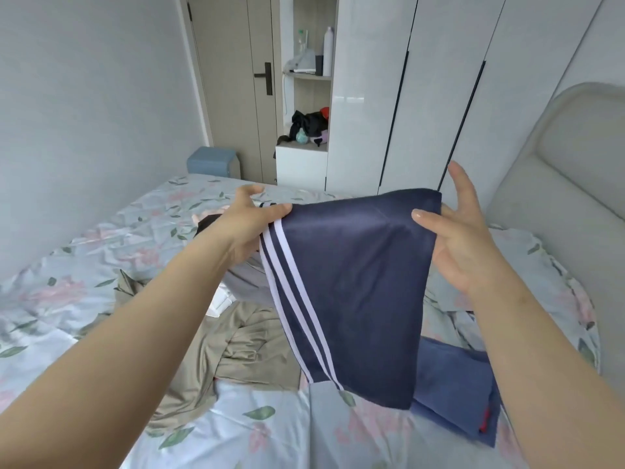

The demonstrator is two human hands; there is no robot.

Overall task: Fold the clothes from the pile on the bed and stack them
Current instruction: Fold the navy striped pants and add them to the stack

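Note:
A navy garment with white side stripes hangs in the air over the bed, folded double. My left hand pinches its upper left corner by the stripes. My right hand pinches the upper right edge, thumb in front and fingers spread behind. Below it a blue garment with a red tag lies flat on the bed. The pile lies to the left: a beige garment, a grey one and something dark behind my left wrist.
The bed has a floral sheet. A padded headboard stands at the right. White wardrobe doors, an open shelf niche with bottles and clothes, a door and a blue stool are beyond the bed.

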